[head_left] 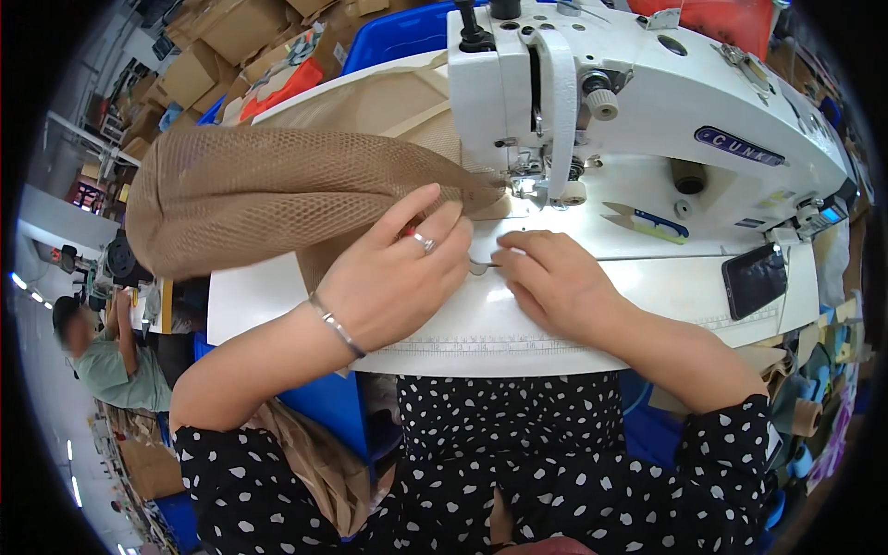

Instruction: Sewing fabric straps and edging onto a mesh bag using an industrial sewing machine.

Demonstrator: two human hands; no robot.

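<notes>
So the person sits at a white sewing machine (638, 102) on a white counter (647, 296), and everything is easiest to place off that machine. A big bundle of tan mesh fabric (268, 190) lies to the left of the machine, its narrow end running right up under the needle area. A flatter beige piece sits beneath the mesh, just behind it.

The left hand (398, 277) rests in front of the machine's needle end, palm down, fingers (421, 208) stretched out flat and pressing on the edge of the mesh, not curled around it. There's a ring on one finger and a thin bracelet (335, 324) at the wrist.

The right hand (555, 277) lies just right of the left one, directly in front of the needle, fingers bent down flat onto the counter. Can't really tell if it's pinching anything or just pressing.

A small pair of thread snips (643, 222) lies on the machine bed to the right of the needle, and a dark phone (754, 277) rests further right near the counter edge. Cardboard boxes (222, 37) pile up behind the machine on the left.
</notes>
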